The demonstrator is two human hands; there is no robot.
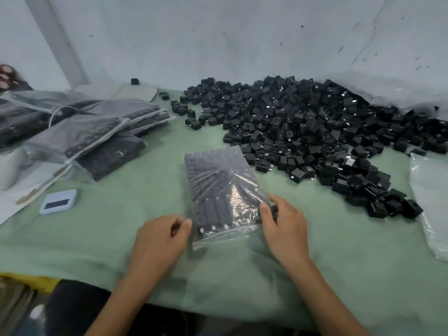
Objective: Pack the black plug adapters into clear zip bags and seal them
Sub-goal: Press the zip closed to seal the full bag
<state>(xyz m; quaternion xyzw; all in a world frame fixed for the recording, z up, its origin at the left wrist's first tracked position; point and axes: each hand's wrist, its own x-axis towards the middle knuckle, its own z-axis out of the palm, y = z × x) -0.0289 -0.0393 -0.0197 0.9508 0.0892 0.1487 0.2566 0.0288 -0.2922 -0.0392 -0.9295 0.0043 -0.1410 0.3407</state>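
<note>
A clear zip bag (pixel 219 190) lies flat in the middle of the green table (pixel 145 238), its zip end towards me. Rows of black plug adapters fill most of it. My left hand (pixel 161 238) sits at the bag's near left corner, thumb and fingers curled against its edge. My right hand (pixel 282 226) is at the near right side, its thumb pressing on the bag and its fingers curled round a black adapter (pixel 274 210) at the bag's edge. A big heap of loose black adapters (pixel 303 127) covers the table's right and back.
Several filled bags (pixel 92 132) are stacked at the left. A small pale blue device (pixel 58 202) lies left of my hands. Empty clear bags (pixel 431 197) lie at the right edge. A grey wall (pixel 242 40) stands behind the table.
</note>
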